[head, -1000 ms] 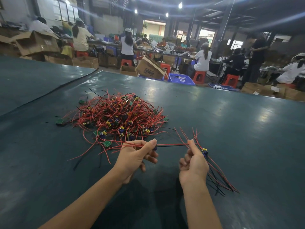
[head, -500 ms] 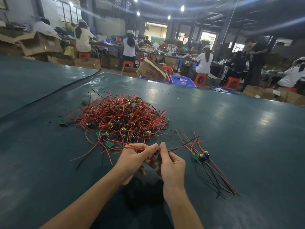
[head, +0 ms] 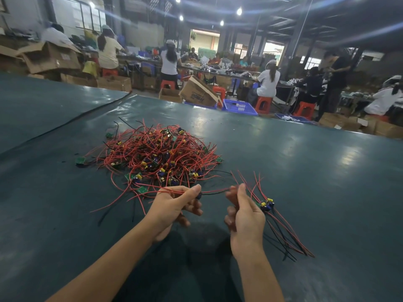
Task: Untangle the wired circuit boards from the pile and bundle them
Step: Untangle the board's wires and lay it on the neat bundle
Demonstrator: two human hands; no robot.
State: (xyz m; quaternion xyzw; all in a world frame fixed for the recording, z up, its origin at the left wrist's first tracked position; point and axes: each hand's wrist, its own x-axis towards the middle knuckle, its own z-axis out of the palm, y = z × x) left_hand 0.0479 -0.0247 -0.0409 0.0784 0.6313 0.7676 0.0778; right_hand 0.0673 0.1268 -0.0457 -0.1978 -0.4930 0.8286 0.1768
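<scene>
- Table (head: 305, 171): one, dark green, carrying all task items.
- Pile (head: 157, 158): one, centre of the frame. It is made up of red and black leads with small green boards. The boards are too many and too overlapped to be counted.
- Stray boards: two are seen apart from the mass, one at the pile's left edge (head: 80, 160) and one at its upper left (head: 109, 135).
- Bundle (head: 267, 203): one, right of centre, with its leads trailing towards the lower right. Two or three boards with yellow and blue parts can be made out, but an exact count cannot be given.
- Wire (head: 212, 192): one red-and-black pair, stretched between the hands below the pile.
- Left hand (head: 172, 208): the wire and a few other red leads are pinched between thumb and forefinger, and the other fingers (head: 194, 209) are curled beneath.
- Right hand (head: 246, 216): the fingers (head: 229, 221) are curled round the bundle. The tips at the wire's right end are blurred, so the pinch there cannot be confirmed.
- Step judged in hand: one wired board is being drawn clear of the pile to be laid with the bundle.
- Method advised: the wire should be drawn slowly and level. The left pinch should be kept close to the snag so that neighbouring leads are not dragged along. Boards should be aligned end to end before joining, and the bundle gripped just behind its boards so that none slips out.
- Crates: two, blue, beyond the table's far edge, one (head: 239, 106) left of the other (head: 292, 118).
</scene>
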